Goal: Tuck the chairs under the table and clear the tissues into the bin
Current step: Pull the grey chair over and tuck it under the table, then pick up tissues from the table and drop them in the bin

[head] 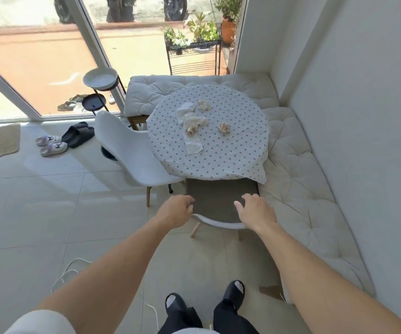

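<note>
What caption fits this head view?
Left hand grips a grey-cushioned white chair, right hand beside it, at a round clothed table bearing tissues.

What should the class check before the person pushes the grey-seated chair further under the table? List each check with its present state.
1. Left hand grips the grey-seated chair: ok.
2. Right hand has a grip: not ok, fingers straight and spread.
3. Space under the table free: cannot tell, the cloth hides it.
4. White chair tucked: not ok, it stands angled beside the table.
5. Tissues cleared: not ok, they lie on the tabletop.
</note>
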